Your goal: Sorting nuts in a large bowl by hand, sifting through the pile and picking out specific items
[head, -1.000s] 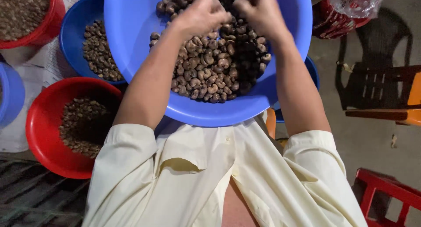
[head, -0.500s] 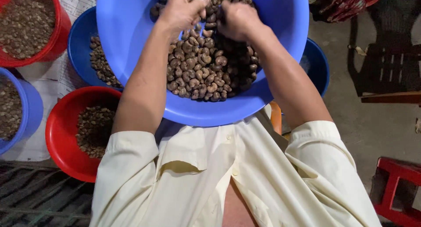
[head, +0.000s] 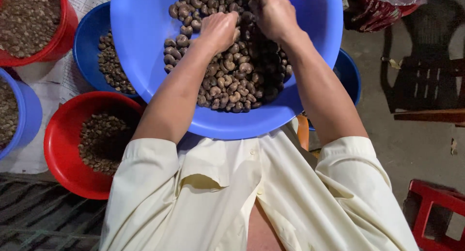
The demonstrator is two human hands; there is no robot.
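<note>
We see a grey concrete floor (head: 411,154) carrying the containers. At left, printed paper sheets (head: 48,93) lie on it, under a red basin (head: 60,149), a dark blue basin (head: 89,47), a red bucket (head: 68,30) and a light blue bucket (head: 31,117). A dark slatted grate (head: 43,222) lies at lower left. A red stool (head: 436,217) stands at lower right.

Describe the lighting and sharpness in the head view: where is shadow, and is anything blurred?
Head view: soft, even light, no glare; the cashew nuts are sharp; shadow darkens the pile under the right hand; the left hand is clear; edges look slightly bent.
</note>
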